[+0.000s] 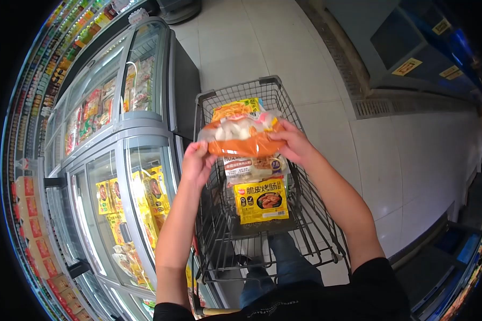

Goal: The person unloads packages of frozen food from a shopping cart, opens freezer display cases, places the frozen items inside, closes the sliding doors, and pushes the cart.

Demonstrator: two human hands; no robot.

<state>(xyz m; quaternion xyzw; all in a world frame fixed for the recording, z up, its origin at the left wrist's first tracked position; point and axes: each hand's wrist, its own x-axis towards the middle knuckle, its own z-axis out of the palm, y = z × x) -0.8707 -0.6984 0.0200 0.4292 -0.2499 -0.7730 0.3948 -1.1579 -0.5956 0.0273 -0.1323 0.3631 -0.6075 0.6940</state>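
Observation:
Over a black wire shopping cart (332, 243), my two hands hold an orange and clear plastic food bag (245, 145) with whitish pieces showing through its window. My left hand (197, 159) pinches the bag's left end. At its right end, the fingers of my right hand (295, 143) are closed on the plastic. Below the bag, in the cart, lies a yellow packet (261, 201) with sausages pictured on it. A white and brown packet (245, 168) is partly covered by the bag. Farther forward in the cart is a yellow bag (235, 109) picturing fries.
Glass-topped freezers (144, 125) run along the left, stocked with yellow packets (155, 192) and other bags. Stocked shelves (40, 80) stand beyond them. Pale floor tiles (326, 144) extend ahead and right. A dark blue unit (418, 45) stands at the upper right.

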